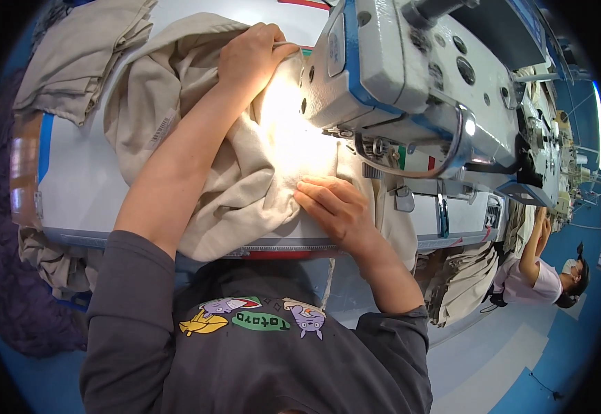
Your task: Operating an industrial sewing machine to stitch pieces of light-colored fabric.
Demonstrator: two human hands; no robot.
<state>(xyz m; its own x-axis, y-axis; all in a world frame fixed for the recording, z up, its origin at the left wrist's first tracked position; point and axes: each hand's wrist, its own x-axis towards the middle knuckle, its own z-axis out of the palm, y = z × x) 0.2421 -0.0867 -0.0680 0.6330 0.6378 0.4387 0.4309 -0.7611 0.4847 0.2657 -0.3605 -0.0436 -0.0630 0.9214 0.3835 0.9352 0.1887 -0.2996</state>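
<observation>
A beige cloth garment piece lies bunched across the sewing table, one side reaching under the head of a white and blue sewing machine. At the far side of the cloth my left hand has its fingers closed on a fold, beside the machine's body. My right hand is at the near edge, thumb and fingers pressed together on the same cloth, just in front of the brightly lit needle area. Glare washes out the cloth there, and the needle itself cannot be made out. A small printed label shows on the cloth's left part.
Folded beige pieces are stacked at the table's far left. A curved metal guard juts out from the machine head. More beige cloth hangs below the table on the right. Farther right, a masked person works at another station.
</observation>
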